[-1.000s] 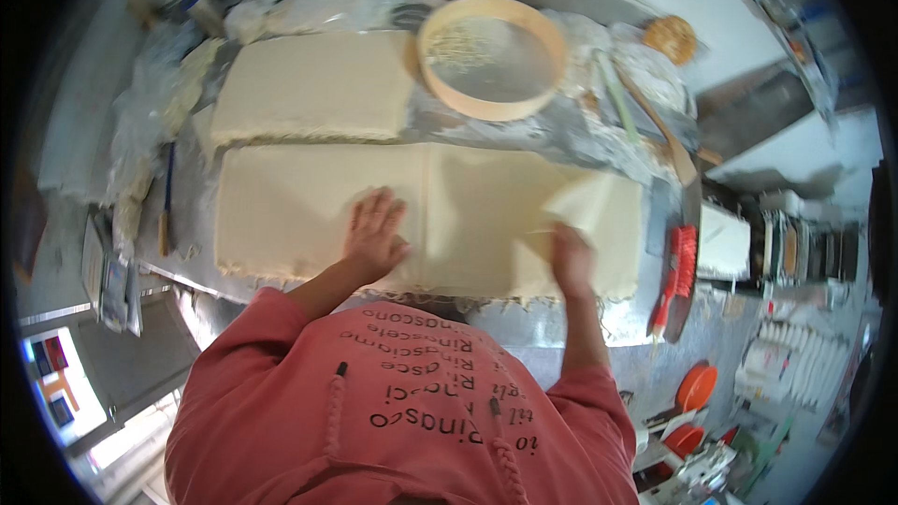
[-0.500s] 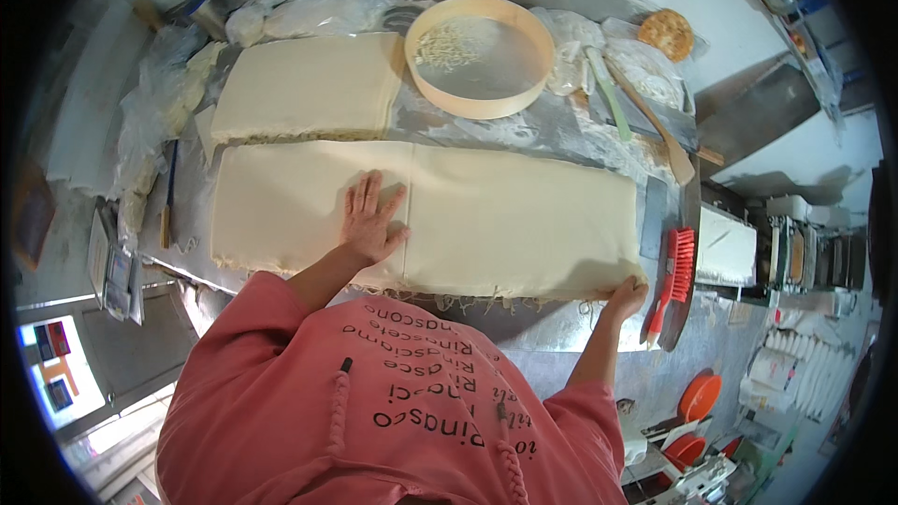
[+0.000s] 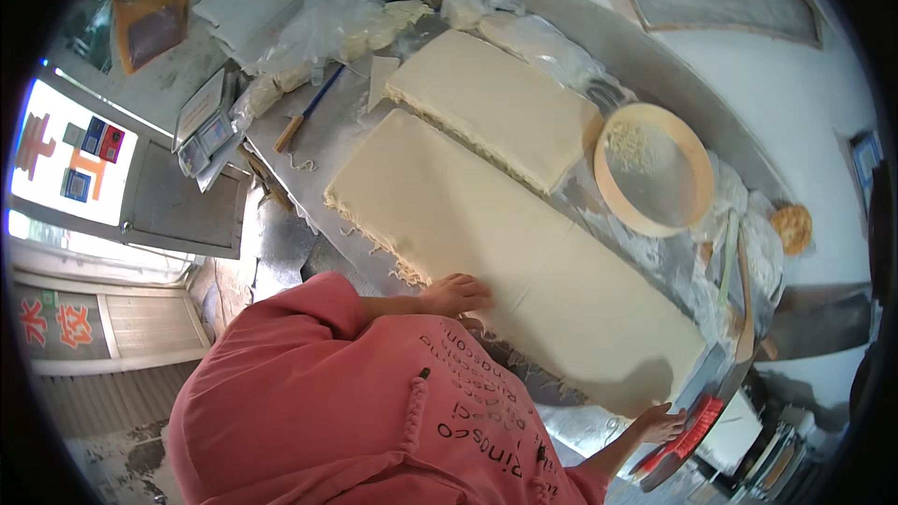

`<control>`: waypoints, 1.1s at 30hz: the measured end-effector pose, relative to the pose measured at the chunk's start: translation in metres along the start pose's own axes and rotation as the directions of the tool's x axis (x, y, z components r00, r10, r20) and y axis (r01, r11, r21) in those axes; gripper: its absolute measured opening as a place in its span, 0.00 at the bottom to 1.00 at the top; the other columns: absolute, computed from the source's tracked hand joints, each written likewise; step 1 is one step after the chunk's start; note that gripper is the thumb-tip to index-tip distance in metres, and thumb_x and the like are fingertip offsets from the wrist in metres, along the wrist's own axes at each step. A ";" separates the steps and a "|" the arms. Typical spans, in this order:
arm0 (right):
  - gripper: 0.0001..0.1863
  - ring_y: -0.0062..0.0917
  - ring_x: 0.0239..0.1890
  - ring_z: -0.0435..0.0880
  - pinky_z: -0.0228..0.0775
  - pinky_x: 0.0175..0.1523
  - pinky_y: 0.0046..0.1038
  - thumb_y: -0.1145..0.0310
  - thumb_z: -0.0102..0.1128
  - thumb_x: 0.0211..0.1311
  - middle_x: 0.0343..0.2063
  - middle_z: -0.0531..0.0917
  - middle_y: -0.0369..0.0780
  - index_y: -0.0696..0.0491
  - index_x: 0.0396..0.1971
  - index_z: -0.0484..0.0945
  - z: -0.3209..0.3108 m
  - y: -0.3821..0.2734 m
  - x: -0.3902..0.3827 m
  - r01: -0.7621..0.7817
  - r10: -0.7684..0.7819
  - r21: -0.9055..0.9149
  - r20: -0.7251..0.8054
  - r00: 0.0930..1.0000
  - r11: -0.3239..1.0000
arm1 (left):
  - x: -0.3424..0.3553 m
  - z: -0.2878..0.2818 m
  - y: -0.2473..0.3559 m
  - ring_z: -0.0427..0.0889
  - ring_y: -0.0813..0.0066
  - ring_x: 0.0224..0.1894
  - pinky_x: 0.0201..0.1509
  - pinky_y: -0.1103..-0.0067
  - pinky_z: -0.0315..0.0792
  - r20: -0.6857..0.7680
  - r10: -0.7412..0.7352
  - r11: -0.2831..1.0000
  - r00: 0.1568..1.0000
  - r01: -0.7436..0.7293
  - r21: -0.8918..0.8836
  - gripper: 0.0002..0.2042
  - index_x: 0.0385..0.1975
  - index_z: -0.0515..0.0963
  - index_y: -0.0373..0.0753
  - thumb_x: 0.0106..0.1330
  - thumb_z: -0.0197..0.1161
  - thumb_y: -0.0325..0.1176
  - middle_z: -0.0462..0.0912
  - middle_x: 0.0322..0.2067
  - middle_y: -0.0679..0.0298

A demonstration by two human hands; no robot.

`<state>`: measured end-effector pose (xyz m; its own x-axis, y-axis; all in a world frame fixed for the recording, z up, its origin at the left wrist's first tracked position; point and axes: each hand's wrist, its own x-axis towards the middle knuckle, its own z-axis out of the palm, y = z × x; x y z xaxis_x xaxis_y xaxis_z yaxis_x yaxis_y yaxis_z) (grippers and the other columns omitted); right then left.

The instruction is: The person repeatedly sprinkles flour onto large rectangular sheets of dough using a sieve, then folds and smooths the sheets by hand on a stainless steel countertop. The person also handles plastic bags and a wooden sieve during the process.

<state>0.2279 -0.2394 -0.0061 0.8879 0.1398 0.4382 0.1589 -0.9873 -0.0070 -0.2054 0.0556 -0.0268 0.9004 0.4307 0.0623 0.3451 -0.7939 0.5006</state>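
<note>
A long pale stack of dough sheets (image 3: 580,299), with a seam across it and frayed strands along the front edge, lies on the metal table (image 3: 327,140). My left hand (image 3: 456,292) rests on its front edge left of the seam, fingers slightly bent and apart, holding nothing. My right hand (image 3: 662,423) is open just off the right front corner, beside a red-bristled brush (image 3: 706,411) and a flat metal blade (image 3: 703,369). A second dough stack (image 3: 496,103) lies behind the long one.
A round wooden sieve (image 3: 702,168) with noodle scraps, a wooden paddle (image 3: 745,327), a green stick (image 3: 728,262) and a round bread (image 3: 791,229) are at the back right. Plastic bags (image 3: 323,33), a blue-handled brush (image 3: 299,122) and a scale (image 3: 201,122) are at the left.
The view has swung left. The lifted sheet at the right now lies flat. My left hand has slid toward the front edge; my right hand has let go of the corner and opened.
</note>
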 end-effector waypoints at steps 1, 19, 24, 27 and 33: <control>0.20 0.41 0.45 0.73 0.68 0.47 0.41 0.67 0.60 0.53 0.44 0.74 0.47 0.54 0.46 0.70 0.010 -0.017 0.005 0.066 -0.066 0.208 -0.009 0.998 0.976 | -0.006 -0.012 -0.007 0.56 0.58 0.62 0.63 0.63 0.51 -0.085 -0.061 0.998 0.994 0.062 0.006 0.25 0.53 0.68 0.49 0.54 0.61 0.45 0.64 0.56 0.58; 0.23 0.30 0.21 0.74 0.68 0.19 0.29 0.62 0.52 0.57 0.34 0.72 0.45 0.51 0.50 0.57 0.018 -0.328 0.068 -0.851 -0.374 0.515 0.772 0.513 -0.104 | 0.121 -0.095 -0.044 0.76 0.76 0.43 0.42 0.80 0.72 -0.128 -0.497 0.727 0.858 0.331 -0.602 0.12 0.43 0.74 0.35 0.58 0.59 0.27 0.77 0.40 0.61; 0.26 0.29 0.26 0.77 0.78 0.28 0.31 0.58 0.50 0.60 0.35 0.71 0.43 0.53 0.52 0.53 -0.028 -0.305 0.029 -0.822 -0.490 0.559 0.689 0.534 -0.110 | 0.248 -0.085 -0.030 0.66 0.69 0.55 0.50 0.71 0.68 0.035 -0.649 0.225 0.760 0.236 -0.945 0.27 0.55 0.62 0.39 0.57 0.62 0.39 0.66 0.53 0.60; 0.33 0.27 0.37 0.76 0.74 0.37 0.26 0.50 0.50 0.62 0.37 0.71 0.42 0.53 0.59 0.51 -0.066 -0.319 0.014 -0.770 -0.557 0.638 0.627 0.545 -0.035 | 0.264 -0.103 -0.050 0.70 0.66 0.51 0.49 0.70 0.69 0.257 -0.729 -0.097 0.634 0.276 -0.956 0.24 0.51 0.65 0.40 0.56 0.61 0.41 0.69 0.49 0.60; 0.22 0.36 0.49 0.71 0.61 0.55 0.36 0.62 0.59 0.56 0.41 0.75 0.46 0.58 0.48 0.70 0.081 -0.298 0.082 -0.151 -0.463 0.960 0.246 0.852 0.234 | 0.203 -0.144 -0.134 0.75 0.62 0.46 0.46 0.66 0.73 0.195 -0.761 -0.225 0.619 0.030 -0.974 0.23 0.53 0.65 0.38 0.58 0.54 0.39 0.73 0.46 0.60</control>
<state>0.2886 0.0726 -0.0409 0.7890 0.5945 0.1549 0.3181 -0.1795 -0.9309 -0.1069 0.3116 0.0427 0.3464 0.7871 -0.5103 -0.3091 0.6094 0.7301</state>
